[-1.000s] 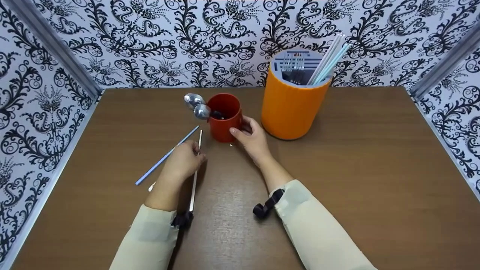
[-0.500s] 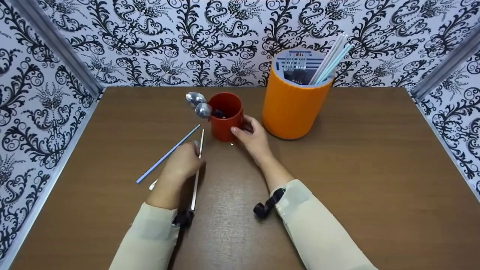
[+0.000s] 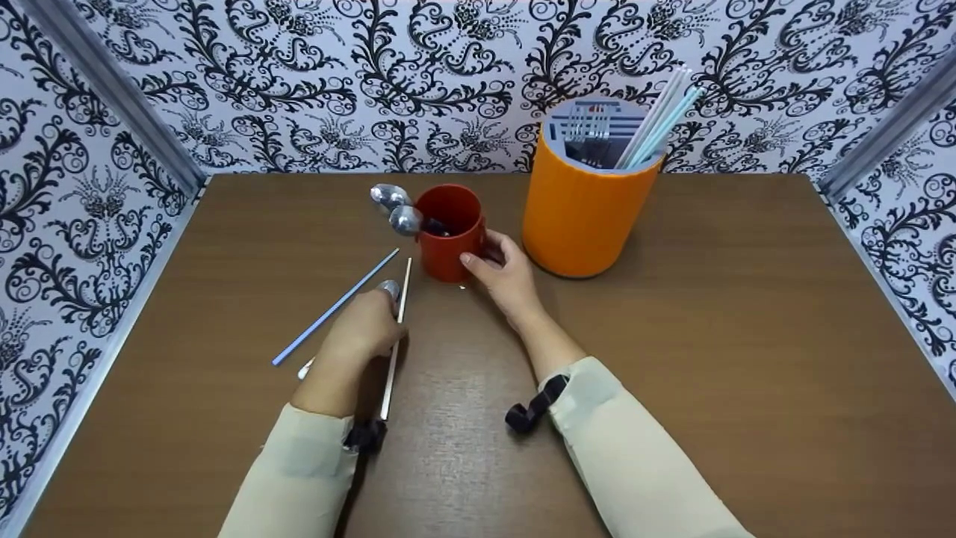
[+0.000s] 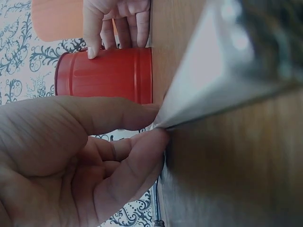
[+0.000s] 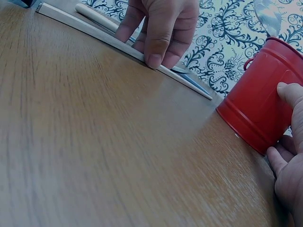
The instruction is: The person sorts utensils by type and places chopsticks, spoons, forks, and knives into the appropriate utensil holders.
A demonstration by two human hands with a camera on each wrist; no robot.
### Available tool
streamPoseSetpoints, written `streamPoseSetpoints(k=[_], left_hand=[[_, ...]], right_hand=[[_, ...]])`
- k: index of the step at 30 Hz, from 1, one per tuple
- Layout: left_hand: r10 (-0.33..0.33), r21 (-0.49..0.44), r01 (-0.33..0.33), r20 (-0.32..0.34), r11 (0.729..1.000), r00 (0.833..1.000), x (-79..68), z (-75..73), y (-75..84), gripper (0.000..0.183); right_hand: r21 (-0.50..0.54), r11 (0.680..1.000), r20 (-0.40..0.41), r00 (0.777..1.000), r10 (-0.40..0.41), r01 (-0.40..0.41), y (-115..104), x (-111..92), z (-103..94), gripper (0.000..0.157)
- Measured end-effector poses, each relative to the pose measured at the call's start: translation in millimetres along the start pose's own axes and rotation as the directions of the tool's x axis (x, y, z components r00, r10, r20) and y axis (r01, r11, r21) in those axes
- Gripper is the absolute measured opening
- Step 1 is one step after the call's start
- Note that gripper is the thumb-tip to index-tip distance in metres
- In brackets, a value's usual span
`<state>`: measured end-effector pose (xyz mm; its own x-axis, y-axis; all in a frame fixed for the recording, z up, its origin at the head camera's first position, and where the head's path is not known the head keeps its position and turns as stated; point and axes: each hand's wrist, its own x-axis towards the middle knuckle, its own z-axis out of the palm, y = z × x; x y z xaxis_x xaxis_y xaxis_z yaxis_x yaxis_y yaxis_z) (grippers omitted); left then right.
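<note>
My left hand (image 3: 362, 323) is low over the table, its thumb and fingers pinching a pale chopstick (image 3: 388, 381) near its middle. A spoon with a white handle (image 5: 97, 17) lies behind that chopstick; its bowl (image 3: 389, 287) shows past my fingers, while the hand hides its middle. Left of the hand, a blue chopstick (image 3: 328, 310) lies slanted on the table. My right hand (image 3: 510, 282) holds the side of a red metal cup (image 3: 448, 258), thumb on the near wall. Two spoon bowls (image 3: 405, 220) lean out over the cup's left rim.
An orange cutlery holder (image 3: 586, 217) stands right of the cup, with forks (image 3: 588, 131) and several chopsticks (image 3: 657, 123) upright in it. The brown tabletop (image 3: 709, 359) ends at a patterned wall (image 3: 299, 97). A tiny white speck lies before the cup.
The left hand has drawn back slightly, shifting the pale chopstick's far end a little to the right. More of the spoon bowl beside it shows. The right hand stays on the cup.
</note>
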<state>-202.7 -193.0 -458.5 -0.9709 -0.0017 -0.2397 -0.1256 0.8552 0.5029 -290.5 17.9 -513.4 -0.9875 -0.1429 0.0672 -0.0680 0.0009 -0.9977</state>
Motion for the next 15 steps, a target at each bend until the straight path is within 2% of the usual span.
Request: streamPoseSetpoints(k=[4, 12, 15], left_hand=[[0.006, -0.023, -0.006, -0.006, 1.0, 1.0, 0.0, -0.3, 0.2, 0.006], [-0.006, -0.049, 0.007, 0.007, 0.999, 1.0, 1.6, 0.8, -0.5, 0.022], [-0.027, -0.111, 0.029, 0.017, 0.993, 0.999, 3.2, 2.2, -3.9, 0.021]], right_hand=[[-0.005, 1.0, 0.003, 1.0, -0.001, 0.001, -0.5, -0.5, -1.0, 0.061], [-0.031, 0.999, -0.007, 1.0, -0.007, 0.007, -2.4, -3.4, -2.0, 0.059], [-0.029, 1.0, -0.017, 1.0, -0.008, 0.008, -2.5, -5.0, -2.9, 0.057]])
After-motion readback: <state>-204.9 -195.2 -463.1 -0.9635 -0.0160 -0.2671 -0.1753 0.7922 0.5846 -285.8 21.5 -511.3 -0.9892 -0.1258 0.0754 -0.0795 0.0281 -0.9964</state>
